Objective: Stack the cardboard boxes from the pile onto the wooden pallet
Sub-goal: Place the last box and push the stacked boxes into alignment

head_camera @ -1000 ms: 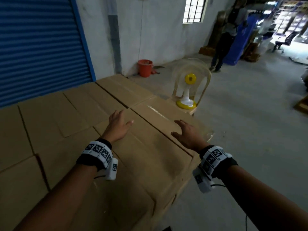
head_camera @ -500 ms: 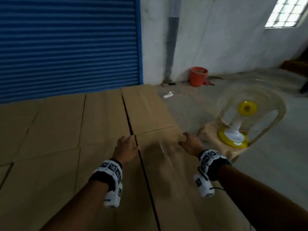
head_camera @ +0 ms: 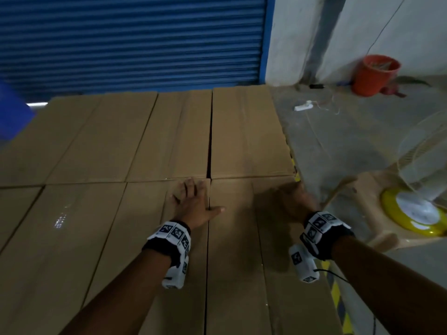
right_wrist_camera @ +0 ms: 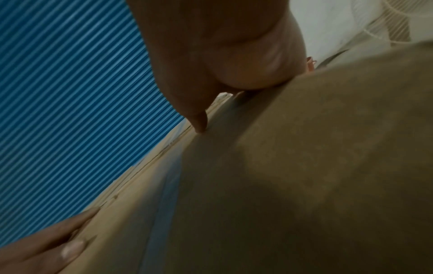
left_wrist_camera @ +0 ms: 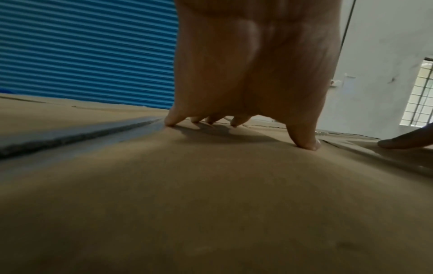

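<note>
The pile of cardboard boxes (head_camera: 101, 146) fills the head view, their tops level and packed edge to edge. My left hand (head_camera: 193, 201) lies flat with spread fingers across the seam between two near boxes. Its fingertips (left_wrist_camera: 169, 122) press on the cardboard. My right hand (head_camera: 292, 201), blurred, sits at the far right corner of the nearest right box (head_camera: 242, 238). In the right wrist view its thumb (right_wrist_camera: 199, 124) rests on the top edge. The other fingers drop out of sight past the box (right_wrist_camera: 304, 166) edge. The pallet is not in view.
A blue roller shutter (head_camera: 133, 39) stands behind the pile. To the right, on the concrete floor, are an orange bucket (head_camera: 376, 74), a white power strip (head_camera: 303, 107) and a fan with a yellow base (head_camera: 416, 213) on a plastic seat. Yellow-black tape (head_camera: 338, 298) runs along the pile's right side.
My head has turned left, so the shutter now fills the background. Both hands have slid forward along the near boxes, and the right one has reached the far right corner.
</note>
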`<state>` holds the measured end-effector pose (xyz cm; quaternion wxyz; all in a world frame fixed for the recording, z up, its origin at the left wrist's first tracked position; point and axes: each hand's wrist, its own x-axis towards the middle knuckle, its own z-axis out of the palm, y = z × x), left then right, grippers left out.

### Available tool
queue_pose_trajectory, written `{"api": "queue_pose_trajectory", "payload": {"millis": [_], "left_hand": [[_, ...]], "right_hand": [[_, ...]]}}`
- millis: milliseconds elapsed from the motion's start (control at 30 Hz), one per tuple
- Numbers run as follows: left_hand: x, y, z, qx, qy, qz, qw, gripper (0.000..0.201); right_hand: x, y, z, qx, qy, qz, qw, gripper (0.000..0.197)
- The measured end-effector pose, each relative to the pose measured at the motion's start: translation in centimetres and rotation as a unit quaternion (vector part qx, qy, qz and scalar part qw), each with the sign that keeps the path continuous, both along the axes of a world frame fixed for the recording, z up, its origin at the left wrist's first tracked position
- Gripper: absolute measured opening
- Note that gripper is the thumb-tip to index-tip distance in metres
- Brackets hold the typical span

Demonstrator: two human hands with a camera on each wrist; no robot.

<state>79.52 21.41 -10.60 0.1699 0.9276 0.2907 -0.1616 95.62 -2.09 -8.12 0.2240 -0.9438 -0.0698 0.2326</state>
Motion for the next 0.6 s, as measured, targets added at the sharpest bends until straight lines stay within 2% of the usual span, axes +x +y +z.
{"api": "queue_pose_trajectory", "payload": {"millis": [200, 367, 600], "left_hand": [[0.0, 0.1, 0.3, -0.002, -0.013, -0.009, 1.0, 0.115], [-0.4, 0.3, 0.2, 0.016, -0.025, -0.011, 0.999, 0.112], [-0.1, -0.4, -0.4, 0.021, -0.028, -0.015, 0.999, 0.107]], "right_hand": [[-0.1, -0.2, -1.3, 0.04, -0.016, 0.0, 0.999, 0.072], [-0.8, 0.1, -2.7, 0.021, -0.038, -0.013, 0.999, 0.08], [-0.5, -0.2, -2.2, 0.03, -0.026, -0.017, 0.999, 0.069]]}}
